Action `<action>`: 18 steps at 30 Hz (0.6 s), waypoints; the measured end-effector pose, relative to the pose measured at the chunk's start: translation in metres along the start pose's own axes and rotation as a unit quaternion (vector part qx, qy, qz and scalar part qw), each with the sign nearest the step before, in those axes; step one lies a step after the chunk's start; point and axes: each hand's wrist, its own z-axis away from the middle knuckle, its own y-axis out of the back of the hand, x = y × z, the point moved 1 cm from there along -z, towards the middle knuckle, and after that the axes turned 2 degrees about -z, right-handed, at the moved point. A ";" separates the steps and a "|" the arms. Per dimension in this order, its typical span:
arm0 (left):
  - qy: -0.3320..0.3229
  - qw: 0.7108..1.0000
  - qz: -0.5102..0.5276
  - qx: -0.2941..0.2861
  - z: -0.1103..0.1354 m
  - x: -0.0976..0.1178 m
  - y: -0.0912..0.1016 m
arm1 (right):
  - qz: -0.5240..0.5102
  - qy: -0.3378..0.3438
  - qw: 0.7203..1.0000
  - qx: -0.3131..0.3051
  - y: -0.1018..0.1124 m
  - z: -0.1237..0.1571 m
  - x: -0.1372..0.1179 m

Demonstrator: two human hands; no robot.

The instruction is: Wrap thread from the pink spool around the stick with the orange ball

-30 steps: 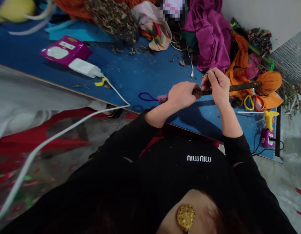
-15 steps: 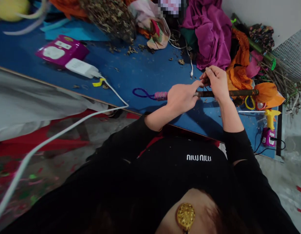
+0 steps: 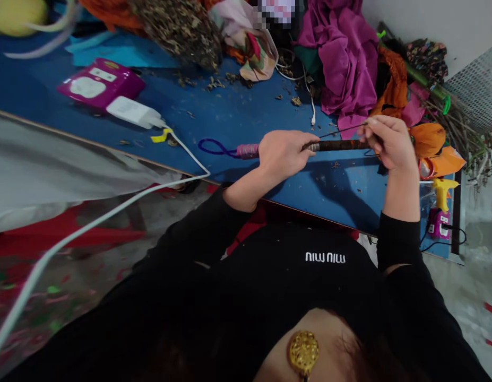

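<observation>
My left hand (image 3: 283, 155) is closed round the handle end of a dark brown stick (image 3: 337, 145). Pink and grey wrapping (image 3: 248, 151) and a purple cord loop (image 3: 217, 148) stick out to the left of that hand. From the left fingers a thin dark strand (image 3: 345, 129) runs taut above the stick to my right hand (image 3: 392, 139), which pinches its far end. An orange cloth bundle (image 3: 429, 139) shows at the stick's right end, partly behind the right hand. Whether the right fingers also touch the stick, I cannot tell.
On the blue table (image 3: 238, 116) lie a purple power socket (image 3: 90, 85) with a white plug (image 3: 132, 112), magenta cloth (image 3: 343, 58) and dried plant matter (image 3: 178, 32). A yellow glue gun (image 3: 442, 195) stands at the right. A white cable (image 3: 122, 200) crosses the front left edge.
My right hand has moved right, drawing the strand out into a straight line. My left hand and the stick have shifted slightly left.
</observation>
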 end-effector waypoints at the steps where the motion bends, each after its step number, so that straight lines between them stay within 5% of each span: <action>1: 0.007 1.000 0.011 0.008 0.000 -0.005 0.003 | -0.003 0.003 1.000 -0.011 0.017 0.005 -0.003; 4: 0.026 0.999 0.035 0.023 -0.001 -0.018 0.011 | -0.001 0.010 1.000 -0.013 0.073 0.016 -0.003; 10: 0.058 0.997 0.032 0.040 0.000 -0.036 0.028 | 0.020 0.040 0.983 0.179 0.165 0.024 0.002; 16: 0.040 0.997 0.062 0.010 0.002 -0.051 0.039 | -0.009 0.090 0.931 0.353 0.190 0.003 0.002; 18: 0.044 0.995 0.091 -0.021 0.001 -0.053 0.041 | -0.026 0.118 0.936 0.330 0.189 -0.010 0.007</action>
